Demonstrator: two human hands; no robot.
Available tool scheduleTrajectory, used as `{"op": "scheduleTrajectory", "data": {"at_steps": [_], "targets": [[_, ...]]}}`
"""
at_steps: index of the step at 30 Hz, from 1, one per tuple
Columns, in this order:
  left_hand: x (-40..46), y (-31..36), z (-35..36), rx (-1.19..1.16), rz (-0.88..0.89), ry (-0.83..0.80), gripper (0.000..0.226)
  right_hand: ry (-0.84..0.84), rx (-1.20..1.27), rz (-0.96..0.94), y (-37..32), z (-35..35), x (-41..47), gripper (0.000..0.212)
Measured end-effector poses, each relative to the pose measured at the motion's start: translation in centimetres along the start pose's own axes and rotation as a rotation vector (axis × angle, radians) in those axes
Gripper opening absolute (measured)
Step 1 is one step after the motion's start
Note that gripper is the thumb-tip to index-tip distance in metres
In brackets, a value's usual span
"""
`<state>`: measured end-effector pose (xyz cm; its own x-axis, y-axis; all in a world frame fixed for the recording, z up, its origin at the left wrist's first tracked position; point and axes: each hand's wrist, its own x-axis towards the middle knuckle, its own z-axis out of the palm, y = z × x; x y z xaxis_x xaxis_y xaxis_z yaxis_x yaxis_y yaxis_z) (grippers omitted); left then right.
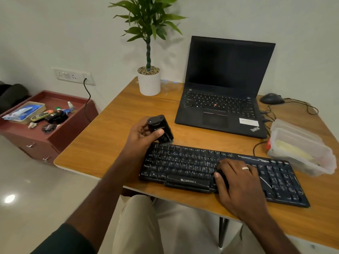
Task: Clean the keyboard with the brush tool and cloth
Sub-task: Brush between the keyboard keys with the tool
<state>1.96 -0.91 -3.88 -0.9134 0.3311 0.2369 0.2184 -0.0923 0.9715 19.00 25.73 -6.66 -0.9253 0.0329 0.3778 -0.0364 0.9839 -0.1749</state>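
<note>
Left hand (141, 132) grips the black brush tool (160, 129) just above the keyboard's (183, 167) far left corner, maybe touching it, while right hand (236, 178) rests flat on the keys.

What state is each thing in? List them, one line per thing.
Laptop: lid open, screen dark.
Keyboard: flat on the table, under the right hand.
Brush tool: gripped by the left hand, at the keyboard's far left corner.
Left hand: curled round the tool.
Right hand: fingers flat on the keys.
Plastic container: lid on.
</note>
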Motion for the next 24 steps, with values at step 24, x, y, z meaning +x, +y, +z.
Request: {"op": "scheduleTrajectory", "data": {"at_steps": [24], "targets": [[1.1, 0.4, 2.9, 0.117, -0.013, -0.150, 0.030, 0.009, 0.025, -0.001, 0.2, 0.3, -0.1, 0.021]]}}
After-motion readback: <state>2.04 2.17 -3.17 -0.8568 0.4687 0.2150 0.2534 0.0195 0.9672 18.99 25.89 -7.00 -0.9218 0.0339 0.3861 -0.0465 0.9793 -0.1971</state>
